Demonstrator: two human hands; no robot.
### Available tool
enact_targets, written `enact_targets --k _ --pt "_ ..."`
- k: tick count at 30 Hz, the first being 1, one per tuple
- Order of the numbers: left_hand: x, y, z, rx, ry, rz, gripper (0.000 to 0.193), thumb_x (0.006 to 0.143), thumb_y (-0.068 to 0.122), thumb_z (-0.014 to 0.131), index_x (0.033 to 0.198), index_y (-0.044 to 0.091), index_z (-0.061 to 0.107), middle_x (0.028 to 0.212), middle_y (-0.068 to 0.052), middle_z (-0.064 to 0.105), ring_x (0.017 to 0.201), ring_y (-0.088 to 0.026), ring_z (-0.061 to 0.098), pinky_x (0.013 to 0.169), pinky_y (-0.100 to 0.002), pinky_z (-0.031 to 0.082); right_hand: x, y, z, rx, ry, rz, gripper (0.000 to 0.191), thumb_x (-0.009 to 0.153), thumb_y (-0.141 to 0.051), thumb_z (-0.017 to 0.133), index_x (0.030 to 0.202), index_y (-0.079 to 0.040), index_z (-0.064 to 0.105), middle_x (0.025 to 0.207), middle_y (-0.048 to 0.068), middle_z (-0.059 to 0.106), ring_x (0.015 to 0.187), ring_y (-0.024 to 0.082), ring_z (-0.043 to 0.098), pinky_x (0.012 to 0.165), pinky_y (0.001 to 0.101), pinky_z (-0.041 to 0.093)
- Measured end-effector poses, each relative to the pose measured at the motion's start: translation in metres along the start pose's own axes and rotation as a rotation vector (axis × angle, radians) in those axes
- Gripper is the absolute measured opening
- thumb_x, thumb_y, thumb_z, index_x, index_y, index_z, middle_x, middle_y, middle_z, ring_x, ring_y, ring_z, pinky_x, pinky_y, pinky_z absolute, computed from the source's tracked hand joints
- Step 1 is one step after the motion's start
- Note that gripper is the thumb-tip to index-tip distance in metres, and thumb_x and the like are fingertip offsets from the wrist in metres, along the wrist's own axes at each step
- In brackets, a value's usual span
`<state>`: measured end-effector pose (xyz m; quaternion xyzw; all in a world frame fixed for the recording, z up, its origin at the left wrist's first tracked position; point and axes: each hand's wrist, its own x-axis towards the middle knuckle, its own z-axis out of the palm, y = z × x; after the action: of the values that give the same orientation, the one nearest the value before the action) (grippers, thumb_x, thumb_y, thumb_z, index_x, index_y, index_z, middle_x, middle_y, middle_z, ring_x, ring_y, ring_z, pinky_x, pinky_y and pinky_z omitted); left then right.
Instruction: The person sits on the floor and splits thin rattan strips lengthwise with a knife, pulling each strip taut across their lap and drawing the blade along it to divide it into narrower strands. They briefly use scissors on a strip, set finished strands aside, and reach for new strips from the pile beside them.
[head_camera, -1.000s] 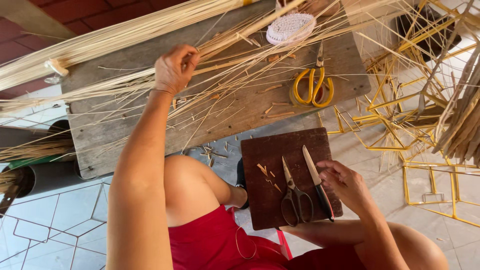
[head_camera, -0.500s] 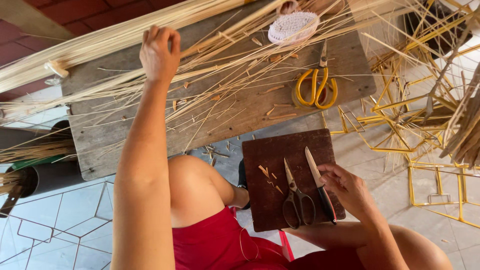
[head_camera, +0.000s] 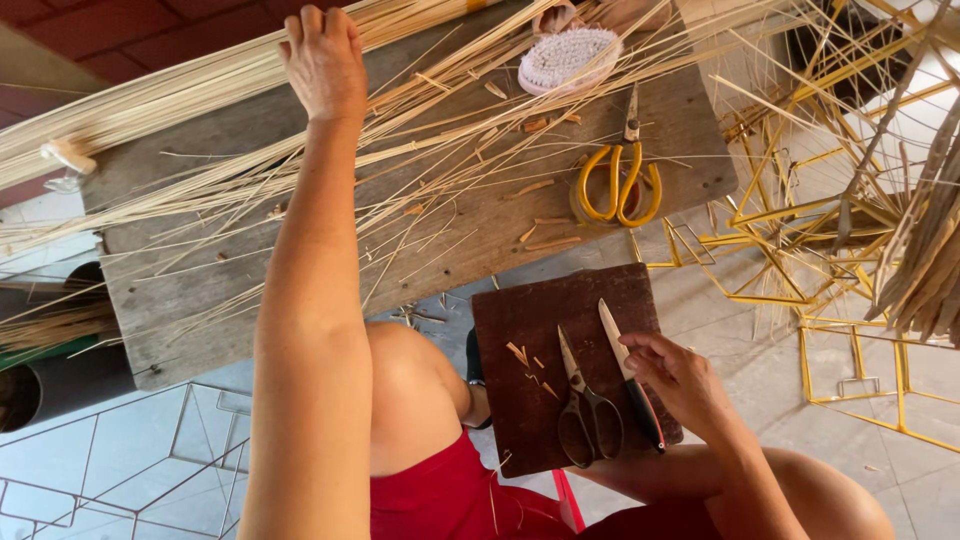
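My left hand (head_camera: 322, 60) reaches far forward and rests, fingers spread, on a thick bundle of pale reed strips (head_camera: 150, 105) lying across a rough wooden table (head_camera: 480, 215). My right hand (head_camera: 680, 378) sits on a dark brown wooden board (head_camera: 530, 310) on my lap, fingers touching a knife (head_camera: 628, 375) with a pale blade and black handle. Dark scissors (head_camera: 585, 410) lie on the board just left of the knife. Small wood chips lie beside them.
Yellow-handled shears (head_camera: 620, 178) and a round pale brush (head_camera: 568, 58) lie on the table among loose reed strips. Yellow wire frames (head_camera: 820, 250) stand on the tiled floor at right. A grey wire frame (head_camera: 120, 470) lies at lower left.
My left hand has moved from the middle of the table further forward and up onto the reed bundle. My right hand has stayed by the knife on the board.
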<state>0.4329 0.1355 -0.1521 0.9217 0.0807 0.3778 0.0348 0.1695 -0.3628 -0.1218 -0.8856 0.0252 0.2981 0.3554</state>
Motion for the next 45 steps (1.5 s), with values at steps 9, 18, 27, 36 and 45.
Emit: enact_targets --k 9,18,27,36,45 --pt "0.002 -0.003 0.002 0.01 -0.124 -0.025 0.017 0.086 0.018 0.08 0.091 0.016 0.063 0.096 -0.005 0.059 0.098 -0.029 0.058 0.076 -0.051 0.045 0.0 0.002 0.004 0.019 -0.007 -0.04 0.033 0.092 -0.021 0.068 0.125 -0.016 0.069 0.094 0.004 0.081 0.088 0.013 0.078 0.079 0.0304 0.06" --pt "0.003 -0.004 -0.012 -0.11 -0.226 0.027 0.017 0.09 0.015 0.081 0.092 0.016 0.063 0.092 0.0 0.064 0.093 -0.025 0.061 0.077 -0.051 0.044 0.002 -0.004 0.007 0.045 -0.011 -0.05 0.033 0.092 -0.022 0.069 0.124 -0.016 0.07 0.085 0.004 0.077 0.078 0.012 0.073 0.071 0.03 0.058" --pt "0.007 -0.031 -0.007 0.108 -0.103 -0.019 0.015 0.099 0.018 0.075 0.089 0.02 0.064 0.093 0.002 0.062 0.092 -0.021 0.057 0.077 -0.042 0.046 0.002 -0.006 0.007 0.03 0.002 -0.04 0.033 0.093 -0.022 0.07 0.125 -0.016 0.07 0.082 0.006 0.075 0.075 0.013 0.07 0.07 0.0308 0.057" --pt "-0.026 -0.076 -0.048 0.105 -0.085 0.013 0.019 0.093 0.024 0.081 0.092 0.018 0.063 0.092 -0.001 0.064 0.092 -0.022 0.057 0.079 -0.046 0.044 0.003 0.001 0.012 0.011 -0.003 -0.108 0.034 0.091 -0.02 0.07 0.125 -0.015 0.07 0.084 0.003 0.075 0.075 0.012 0.07 0.071 0.0293 0.057" --pt "0.005 -0.008 -0.014 -0.02 -0.102 0.194 0.015 0.094 0.023 0.079 0.09 0.021 0.065 0.089 0.003 0.067 0.089 -0.02 0.06 0.075 -0.042 0.045 0.005 -0.008 0.011 0.022 0.012 -0.127 0.033 0.091 -0.021 0.07 0.124 -0.016 0.068 0.084 0.0 0.074 0.078 0.011 0.073 0.072 0.0294 0.057"
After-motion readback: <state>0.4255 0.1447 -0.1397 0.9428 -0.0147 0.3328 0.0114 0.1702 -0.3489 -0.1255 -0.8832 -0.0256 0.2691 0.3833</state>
